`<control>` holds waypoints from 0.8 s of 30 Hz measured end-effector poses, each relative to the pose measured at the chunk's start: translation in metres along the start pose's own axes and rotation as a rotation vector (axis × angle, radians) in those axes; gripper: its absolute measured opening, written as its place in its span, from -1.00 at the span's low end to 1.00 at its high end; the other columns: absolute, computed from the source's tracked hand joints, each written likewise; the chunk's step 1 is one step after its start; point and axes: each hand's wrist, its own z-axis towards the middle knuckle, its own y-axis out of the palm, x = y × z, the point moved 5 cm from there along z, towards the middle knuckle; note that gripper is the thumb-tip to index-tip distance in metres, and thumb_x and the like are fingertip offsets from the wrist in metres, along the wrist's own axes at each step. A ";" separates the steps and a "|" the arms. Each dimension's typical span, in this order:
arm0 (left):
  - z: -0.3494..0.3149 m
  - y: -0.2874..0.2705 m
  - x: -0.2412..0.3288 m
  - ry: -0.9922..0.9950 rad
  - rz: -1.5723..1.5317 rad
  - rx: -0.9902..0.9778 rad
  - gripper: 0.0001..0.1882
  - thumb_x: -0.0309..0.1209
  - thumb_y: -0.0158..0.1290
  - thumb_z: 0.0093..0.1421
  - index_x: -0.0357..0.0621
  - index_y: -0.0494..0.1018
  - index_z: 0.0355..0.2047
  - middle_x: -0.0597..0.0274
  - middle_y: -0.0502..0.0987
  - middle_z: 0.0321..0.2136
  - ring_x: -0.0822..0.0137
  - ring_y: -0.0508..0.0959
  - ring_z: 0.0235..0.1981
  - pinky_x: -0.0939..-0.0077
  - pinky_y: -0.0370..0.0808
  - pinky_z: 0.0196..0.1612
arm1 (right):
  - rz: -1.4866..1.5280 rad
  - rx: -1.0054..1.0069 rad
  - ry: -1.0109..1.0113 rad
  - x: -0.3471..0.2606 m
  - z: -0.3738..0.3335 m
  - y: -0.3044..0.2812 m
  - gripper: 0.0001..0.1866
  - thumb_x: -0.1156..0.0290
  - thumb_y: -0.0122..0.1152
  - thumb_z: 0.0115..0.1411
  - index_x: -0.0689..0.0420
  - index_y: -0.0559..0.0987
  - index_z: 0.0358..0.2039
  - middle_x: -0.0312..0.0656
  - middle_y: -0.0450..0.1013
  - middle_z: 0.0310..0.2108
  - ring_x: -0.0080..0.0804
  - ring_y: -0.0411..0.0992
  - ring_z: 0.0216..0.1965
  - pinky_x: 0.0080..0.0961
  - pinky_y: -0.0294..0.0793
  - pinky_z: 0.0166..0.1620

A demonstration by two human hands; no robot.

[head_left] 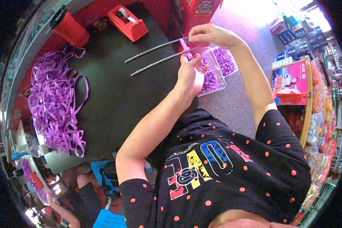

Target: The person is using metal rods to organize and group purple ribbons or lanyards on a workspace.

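Two thin twisted metal rods [150, 52] extend side by side over the dark tabletop [110, 102]. A short purple ribbon [185, 47] spans them near their right ends. My left hand [193, 74] is closed on this ribbon, thumb and fingers at the lower rod. My right hand [212, 34] is pinched by the upper rod's right end; what its fingertips hold is too small to make out. Just beyond my left hand, a clear plastic box [219, 70] contains many small purple ribbon pieces, and a second container of purple pieces [226, 60] stands beside it.
A large heap of purple ribbon [55, 102] covers the table's left side. Towards the back are a red tape dispenser [129, 23] and a red cup [70, 30]. Shelves of packaged goods [319, 125] line the right. Another person's arm [64, 212] shows at lower left.
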 end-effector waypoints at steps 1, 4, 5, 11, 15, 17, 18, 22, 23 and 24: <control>0.000 0.000 0.001 0.007 -0.001 0.001 -0.45 -0.51 0.13 0.11 0.16 0.18 0.07 0.31 0.27 -0.07 0.25 0.24 -0.06 0.17 0.29 0.02 | 0.001 -0.086 0.040 -0.002 0.008 0.005 -0.75 0.25 0.14 0.23 0.20 0.55 -0.29 -0.41 0.44 -0.37 -0.71 0.34 -0.26 -0.65 0.33 -0.18; -0.004 0.007 0.000 0.021 0.059 0.021 -0.57 -0.50 0.03 0.16 0.13 0.18 0.00 0.39 0.33 -0.19 0.40 0.32 -0.21 0.19 0.27 -0.09 | -0.034 -0.180 0.092 0.012 0.023 0.007 -0.73 0.22 0.13 0.22 0.19 0.56 -0.35 -0.42 0.43 -0.43 -0.70 0.33 -0.31 -0.63 0.33 -0.21; -0.004 0.007 0.000 0.028 0.056 0.025 -0.57 -0.50 0.03 0.16 0.13 0.18 0.00 0.39 0.33 -0.19 0.40 0.32 -0.21 0.19 0.27 -0.09 | -0.066 -0.227 0.132 0.016 0.029 0.011 -0.72 0.21 0.12 0.22 0.19 0.57 -0.36 -0.41 0.44 -0.45 -0.69 0.34 -0.32 -0.63 0.33 -0.22; -0.006 0.007 0.002 0.022 0.045 0.021 -0.53 -0.54 0.01 0.13 0.14 0.15 0.01 0.39 0.32 -0.20 0.41 0.32 -0.20 0.23 0.25 -0.09 | -0.332 -0.221 0.113 0.014 0.036 0.011 -0.72 0.22 0.15 0.18 0.21 0.58 -0.37 -0.33 0.47 -0.51 -0.61 0.37 -0.42 -0.54 0.37 -0.31; -0.005 0.006 0.001 0.005 0.047 0.018 -0.47 -0.56 0.00 0.12 0.16 0.12 0.05 0.38 0.31 -0.18 0.41 0.32 -0.19 0.24 0.24 -0.09 | -0.495 -0.157 0.093 0.019 0.034 0.007 -0.66 0.16 0.19 0.14 0.24 0.58 -0.41 -0.23 0.48 -0.53 -0.55 0.39 -0.46 -0.50 0.38 -0.34; -0.004 0.006 0.001 -0.004 0.042 0.014 -0.41 -0.58 -0.01 0.12 0.17 0.09 0.11 0.37 0.30 -0.17 0.40 0.33 -0.16 0.24 0.25 -0.09 | -0.492 -0.128 0.106 0.017 0.032 0.007 -0.64 0.14 0.20 0.13 0.24 0.59 -0.40 -0.21 0.49 -0.53 -0.54 0.40 -0.47 -0.49 0.38 -0.35; -0.003 0.005 0.001 -0.005 0.043 0.014 -0.41 -0.58 -0.01 0.12 0.17 0.09 0.11 0.37 0.30 -0.17 0.40 0.33 -0.16 0.24 0.25 -0.09 | -0.489 -0.100 0.118 0.016 0.031 0.007 -0.62 0.11 0.21 0.11 0.24 0.60 -0.40 -0.20 0.49 -0.54 -0.52 0.40 -0.47 -0.48 0.38 -0.35; -0.003 0.004 0.001 -0.012 0.051 0.032 -0.36 -0.62 0.01 0.07 0.18 0.11 0.12 0.35 0.32 -0.16 0.38 0.36 -0.16 0.22 0.28 -0.06 | -0.546 0.039 0.162 0.014 0.025 0.005 -0.51 -0.03 0.24 0.05 0.25 0.62 -0.47 -0.17 0.51 -0.55 -0.39 0.46 -0.47 -0.41 0.39 -0.36; -0.003 0.005 0.002 -0.017 0.034 0.043 -0.37 -0.64 0.04 0.04 0.17 0.16 0.09 0.35 0.33 -0.17 0.36 0.39 -0.18 0.20 0.30 -0.02 | -0.542 0.034 0.172 0.019 0.026 0.004 -0.50 -0.04 0.25 0.04 0.25 0.62 -0.47 -0.17 0.50 -0.56 -0.42 0.45 -0.49 -0.42 0.39 -0.38; -0.003 0.006 0.002 -0.018 0.036 0.040 -0.37 -0.64 0.04 0.04 0.17 0.16 0.09 0.35 0.33 -0.17 0.36 0.39 -0.18 0.20 0.30 -0.02 | -0.537 0.029 0.180 0.024 0.027 0.004 -0.49 -0.06 0.25 0.03 0.25 0.63 -0.48 -0.18 0.50 -0.57 -0.46 0.43 -0.51 -0.43 0.39 -0.40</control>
